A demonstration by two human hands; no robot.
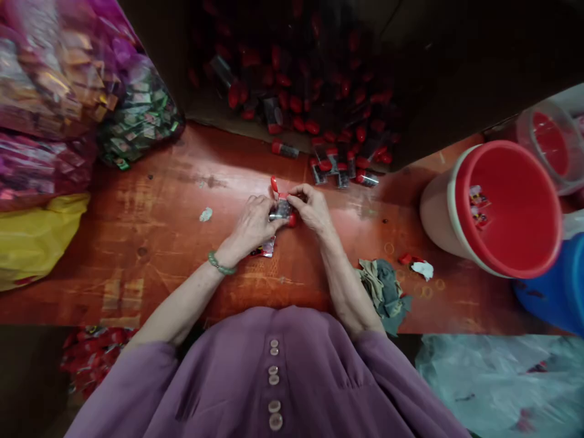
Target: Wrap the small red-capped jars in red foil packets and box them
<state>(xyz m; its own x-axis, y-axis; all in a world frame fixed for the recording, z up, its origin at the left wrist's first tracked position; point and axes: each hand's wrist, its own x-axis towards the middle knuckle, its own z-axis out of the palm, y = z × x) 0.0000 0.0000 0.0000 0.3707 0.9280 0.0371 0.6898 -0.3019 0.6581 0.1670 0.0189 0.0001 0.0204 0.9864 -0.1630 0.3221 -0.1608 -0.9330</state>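
Observation:
Small clear tubes [281, 210] with dark contents and red ends lie together between my hands over the middle of the table. My left hand [254, 222] is closed around them from the left, its thumb along their near side. At the tubes' upper right, my right hand [312, 208] pinches near a red end with thumb and forefinger; exactly what sits in the pinch is partly hidden. A red cap [274, 184] sticks up beyond the left fingertips. Under the left hand a small printed packet [266, 248] rests on the table, partly covered.
A large dark box [424, 146] spills red-capped tubes [331, 164] onto the orange table [173, 243]. Filled plastic bags [141, 115] stand left. To the right are a red-lined bucket [515, 243], a blue container [559, 280] and crumpled cloth [387, 292] with rubber bands [425, 291] nearby.

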